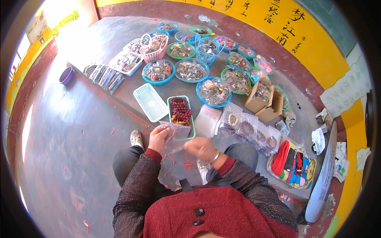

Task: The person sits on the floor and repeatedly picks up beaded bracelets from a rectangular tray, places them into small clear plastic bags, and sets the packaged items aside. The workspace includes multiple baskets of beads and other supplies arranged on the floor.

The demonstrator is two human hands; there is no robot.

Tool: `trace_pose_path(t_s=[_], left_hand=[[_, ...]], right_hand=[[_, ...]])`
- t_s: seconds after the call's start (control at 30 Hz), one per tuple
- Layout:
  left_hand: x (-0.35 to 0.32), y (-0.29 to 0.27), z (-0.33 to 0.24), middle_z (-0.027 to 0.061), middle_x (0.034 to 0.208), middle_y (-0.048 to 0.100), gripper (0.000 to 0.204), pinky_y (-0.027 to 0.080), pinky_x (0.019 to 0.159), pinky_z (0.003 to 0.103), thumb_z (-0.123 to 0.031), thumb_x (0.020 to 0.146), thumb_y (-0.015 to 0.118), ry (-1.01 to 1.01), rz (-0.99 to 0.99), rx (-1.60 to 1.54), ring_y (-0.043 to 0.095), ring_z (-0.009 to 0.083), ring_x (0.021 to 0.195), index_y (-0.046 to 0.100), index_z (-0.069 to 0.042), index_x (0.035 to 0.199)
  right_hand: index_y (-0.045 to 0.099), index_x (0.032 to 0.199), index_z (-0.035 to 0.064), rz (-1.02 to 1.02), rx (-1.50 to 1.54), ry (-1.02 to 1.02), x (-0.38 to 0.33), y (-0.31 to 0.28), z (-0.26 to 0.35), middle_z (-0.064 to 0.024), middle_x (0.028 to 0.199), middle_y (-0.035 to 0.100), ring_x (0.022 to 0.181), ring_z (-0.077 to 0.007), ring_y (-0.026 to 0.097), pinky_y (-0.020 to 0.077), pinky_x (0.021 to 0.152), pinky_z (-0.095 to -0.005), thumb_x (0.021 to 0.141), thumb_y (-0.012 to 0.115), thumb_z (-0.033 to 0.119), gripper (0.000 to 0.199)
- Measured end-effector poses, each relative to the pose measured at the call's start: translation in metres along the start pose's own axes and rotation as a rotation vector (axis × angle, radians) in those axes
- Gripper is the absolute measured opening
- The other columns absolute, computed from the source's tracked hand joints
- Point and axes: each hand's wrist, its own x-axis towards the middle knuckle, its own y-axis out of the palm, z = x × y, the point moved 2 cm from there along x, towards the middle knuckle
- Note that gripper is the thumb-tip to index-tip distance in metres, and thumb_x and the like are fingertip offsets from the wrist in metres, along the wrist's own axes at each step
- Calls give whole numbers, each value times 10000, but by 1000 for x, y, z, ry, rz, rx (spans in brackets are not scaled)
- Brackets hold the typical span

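My left hand [158, 139] pinches the top of a clear plastic bag [174, 144] that hangs over the near end of a small basket. My right hand [201, 149], with a silver bangle at the wrist, is beside the bag. Motion smears its fingers, so I cannot tell how they are set. In the basket [193, 123] lie dark red bead bracelets [179, 108] with some yellow-orange beads among them. A pale blue perforated basket [151, 102] stands to its left, its bottom showing. To the right is a stack of flat clear bags [207, 121].
Bagged bead bracelets [247, 127] lie in rows at the right. Many round baskets [192, 70] of packaged trinkets, a pink basket [154, 48] and an open cardboard box [260, 99] stand beyond. A purple bucket [66, 75] is at far left, a colourful cloth bag [293, 164] at near right.
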Motion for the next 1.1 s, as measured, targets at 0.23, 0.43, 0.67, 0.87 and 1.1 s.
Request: trace_pose_path(t_s=[0.23, 0.43, 0.67, 0.87, 1.1], left_hand=[[-27, 24, -25, 156, 956, 632, 209, 471, 827, 353, -24, 843, 520, -10, 362, -81, 604, 227, 896, 581, -5, 1042], [-21, 25, -16, 153, 1000, 622, 239, 476, 802, 332, -12, 847, 510, 18, 303, 25, 599, 210, 904, 569, -12, 1079], [-21, 25, -14, 107, 995, 634, 234, 465, 736, 272, -74, 851, 542, -27, 283, 84, 601, 164, 897, 579, -23, 1076], [-17, 22, -5, 73, 935, 650, 194, 465, 718, 259, -133, 859, 559, -65, 252, 127, 596, 123, 835, 621, -17, 1003], [-18, 25, -4, 68, 883, 655, 177, 466, 720, 245, -116, 850, 574, -75, 234, 182, 593, 111, 794, 631, 0, 970]], right_hand=[[460, 1187, -1, -215, 1537, 389, 4, -15, -51, -49, 1031, 581, 938, -149, 571, 475, 809, -286, 893, 507, 292, 419], [563, 1089, -15, -74, 1388, 418, 2, -12, -39, -98, 1018, 614, 939, -172, 578, 440, 866, -321, 825, 619, 278, 398], [651, 908, -21, -186, 1328, 549, -3, -1, -49, -85, 845, 652, 781, -156, 611, 483, 755, -284, 785, 641, 68, 152], [656, 845, -17, -226, 1270, 544, -5, 3, -60, -70, 807, 653, 739, -148, 612, 490, 716, -276, 734, 683, 40, 127], [645, 827, -4, -238, 1176, 513, -2, 0, -54, -60, 809, 648, 738, -134, 607, 485, 711, -267, 708, 690, -2, 128]])
